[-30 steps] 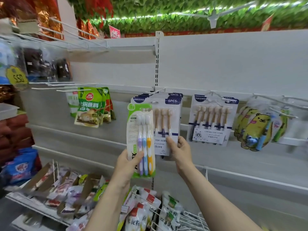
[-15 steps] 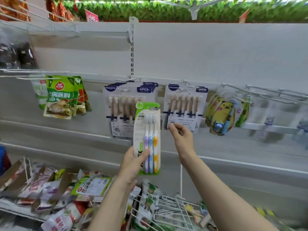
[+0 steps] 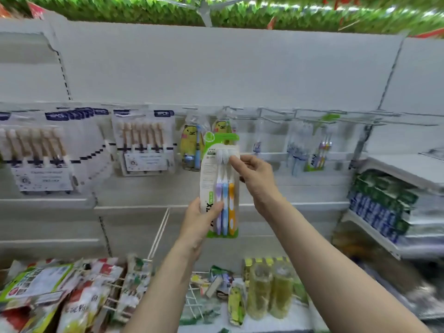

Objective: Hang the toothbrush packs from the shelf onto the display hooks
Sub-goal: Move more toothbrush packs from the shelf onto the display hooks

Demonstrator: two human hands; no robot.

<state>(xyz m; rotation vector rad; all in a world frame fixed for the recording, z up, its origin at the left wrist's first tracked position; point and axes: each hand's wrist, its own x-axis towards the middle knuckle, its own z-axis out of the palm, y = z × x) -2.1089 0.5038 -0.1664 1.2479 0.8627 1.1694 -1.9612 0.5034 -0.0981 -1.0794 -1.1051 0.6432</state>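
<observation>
Since the earlier frame, the view is swung rightward: the 6PCS packs are now seen at left, and the right hand is shifted off those packs onto the toothbrush pack. That pack is held upright in front of the back panel, long axis vertical, bristle heads up, handles down, green card hanger tab at top, just below the display hooks and not yet on one. Three brushes are seen in it: purple, blue, orange. Dark lettering runs sideways on its lower left; only an "X" is readable, the rest is covered by the thumb. The left hand grips the lower left edge, fingers curled behind, thumb across the front. The right hand's fingers are curled at the upper right edge by the bristles, index tip touching the front. Yellow bear-print packs hang just behind. A matching pack hangs further right, its print blurred. "6PCS" is faintly legible on the dark headers. Toothpaste boxes are stacked at far right, text unreadable. Snack bags lie in the bin below.
</observation>
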